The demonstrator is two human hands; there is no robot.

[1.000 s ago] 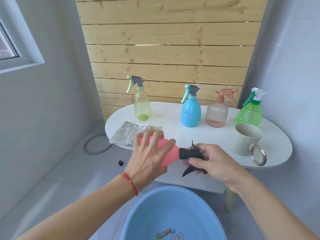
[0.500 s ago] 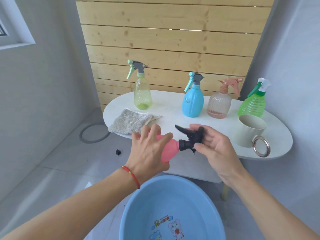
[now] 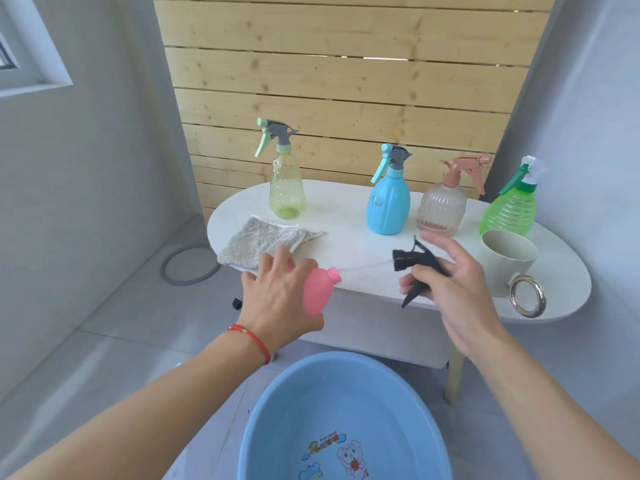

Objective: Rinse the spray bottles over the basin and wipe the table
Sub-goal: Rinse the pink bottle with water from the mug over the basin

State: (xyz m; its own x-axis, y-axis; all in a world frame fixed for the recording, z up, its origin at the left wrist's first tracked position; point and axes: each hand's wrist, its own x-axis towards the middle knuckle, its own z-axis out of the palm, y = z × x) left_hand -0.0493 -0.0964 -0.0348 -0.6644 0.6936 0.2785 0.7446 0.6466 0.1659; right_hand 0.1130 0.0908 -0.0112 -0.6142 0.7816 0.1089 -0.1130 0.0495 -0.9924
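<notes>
- The pink spray bottle (image 3: 317, 292) now has its black trigger head (image 3: 415, 268) off; half a second ago the head was still seated on the neck, so your unscrewing is done and the bottle is open for rinsing.
- Nearest you, the blue basin (image 3: 346, 420) sits on the floor, below and slightly nearer than the bottle.
- Your left hand (image 3: 277, 303) grips the bottle body, fingers curled over it, in front of the table (image 3: 360, 244) edge.
- Its long axis lies near horizontal, the open neck pointing right and slightly up toward the head.
- Your right hand (image 3: 453, 289) pinches the head between thumb and fingers, the other fingers spread; a thin dip tube appears to trail back to the neck.
- Beyond, four more bottles stand upright, untouched.
</notes>
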